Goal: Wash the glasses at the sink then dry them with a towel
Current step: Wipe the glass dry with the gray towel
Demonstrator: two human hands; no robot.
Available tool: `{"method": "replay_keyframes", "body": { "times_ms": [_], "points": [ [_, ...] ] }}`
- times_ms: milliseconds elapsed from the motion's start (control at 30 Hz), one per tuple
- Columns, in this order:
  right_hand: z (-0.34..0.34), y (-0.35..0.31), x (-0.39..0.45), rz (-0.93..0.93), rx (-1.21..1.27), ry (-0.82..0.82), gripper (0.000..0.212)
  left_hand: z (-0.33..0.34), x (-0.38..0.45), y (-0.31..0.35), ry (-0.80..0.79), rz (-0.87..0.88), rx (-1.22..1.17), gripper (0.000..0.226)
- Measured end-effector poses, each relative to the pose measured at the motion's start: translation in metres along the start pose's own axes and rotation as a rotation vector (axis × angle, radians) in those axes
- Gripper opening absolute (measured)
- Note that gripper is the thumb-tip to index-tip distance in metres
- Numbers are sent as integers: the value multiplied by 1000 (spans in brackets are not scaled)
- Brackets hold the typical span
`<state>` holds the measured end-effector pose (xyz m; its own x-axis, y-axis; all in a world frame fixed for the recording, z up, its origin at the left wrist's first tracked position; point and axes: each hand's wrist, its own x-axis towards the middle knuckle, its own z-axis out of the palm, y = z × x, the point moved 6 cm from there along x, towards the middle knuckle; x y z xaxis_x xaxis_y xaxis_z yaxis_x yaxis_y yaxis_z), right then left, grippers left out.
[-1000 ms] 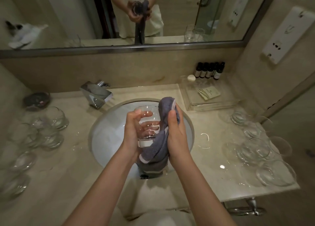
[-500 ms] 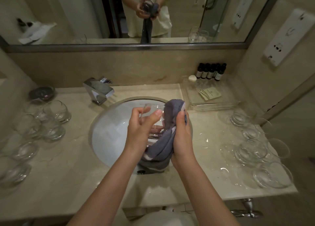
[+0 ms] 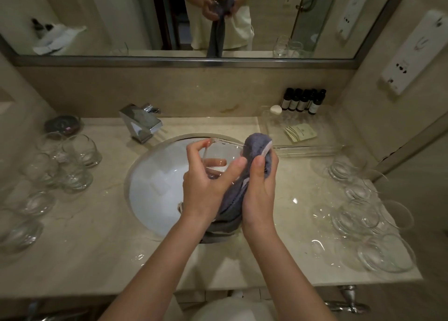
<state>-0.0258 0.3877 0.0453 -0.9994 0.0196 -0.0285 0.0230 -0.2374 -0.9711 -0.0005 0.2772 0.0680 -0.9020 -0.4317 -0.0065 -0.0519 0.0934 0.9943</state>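
left hand (image 3: pixel 206 182) is grasping the glass (image 3: pixel 219 158) mid-frame, mouth tipped right toward the towel (image 3: pixel 254 151) bunched in the right hand (image 3: pixel 260 189), which is closest

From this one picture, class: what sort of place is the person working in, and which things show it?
Probably a hotel bathroom: a basin sunk in a marble counter under a wide mirror, and a row of small toiletry bottles beside a clear tray.

hotel-type bathroom: marble vanity (image 3: pixel 72 243), sink (image 3: pixel 155 189), wall mirror (image 3: pixel 121 17), toiletry bottles (image 3: pixel 303 101), amenity tray (image 3: pixel 278 126)
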Motion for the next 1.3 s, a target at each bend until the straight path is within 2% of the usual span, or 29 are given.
{"method": "replay_keyframes", "body": {
  "times_ms": [133, 200, 267, 400, 567, 633, 700, 767, 800, 833, 900, 967, 1000, 1067, 1133, 1233, 1300],
  "points": [
    [5, 3, 7, 151, 136, -76, 45, 0, 0, -12, -106, -328, -377, 46],
    [5, 5, 8, 181, 135, -92, 46, 0, -1, -15, -152, -404, -388, 52],
    [4, 1, 5, 118, 48, -76, 51, -3, -1, -16, -102, -379, -276, 51],
    [2, -3, -1, -1, -57, -61, 40, -12, -6, -13, 78, -228, -136, 32],
    [-1, 3, 2, 78, 25, -43, 52, -9, -12, 1, -53, -18, -142, 59],
    [-3, 7, 2, 136, 89, -36, 57, -7, -10, -1, -95, -60, -195, 63],
    [-4, 10, 2, 201, 107, -32, 76, -4, -11, -6, -168, -214, -396, 57],
    [-5, 14, 2, 256, 78, -39, 99, 4, -17, -7, -293, -378, -632, 67],
    [-6, 15, 3, 258, 71, -38, 102, 6, -20, -6, -331, -429, -692, 73],
    [-7, 14, 4, 238, 67, -33, 94, 7, -21, -6, -326, -458, -696, 71],
    [-8, 9, 5, 177, 66, -9, 73, 4, -16, -13, -187, -436, -537, 51],
    [-7, 8, 2, 122, 39, 9, 65, -4, -12, -14, -5, -317, -268, 32],
    [-6, 6, -1, 94, 16, 12, 62, -7, -13, -12, 46, -249, -172, 30],
    [-6, 0, -3, 55, -5, 21, 60, -7, -16, -6, 16, -157, -120, 43],
    [-7, -5, -1, 45, 20, 20, 62, -5, -18, -4, -44, -141, -172, 55],
    [-6, -2, 4, 96, 106, 8, 69, -2, -18, -2, -117, -274, -364, 43],
    [-7, -2, 7, 130, 119, -19, 68, 1, -19, -4, -192, -367, -476, 44]
  ]
}}
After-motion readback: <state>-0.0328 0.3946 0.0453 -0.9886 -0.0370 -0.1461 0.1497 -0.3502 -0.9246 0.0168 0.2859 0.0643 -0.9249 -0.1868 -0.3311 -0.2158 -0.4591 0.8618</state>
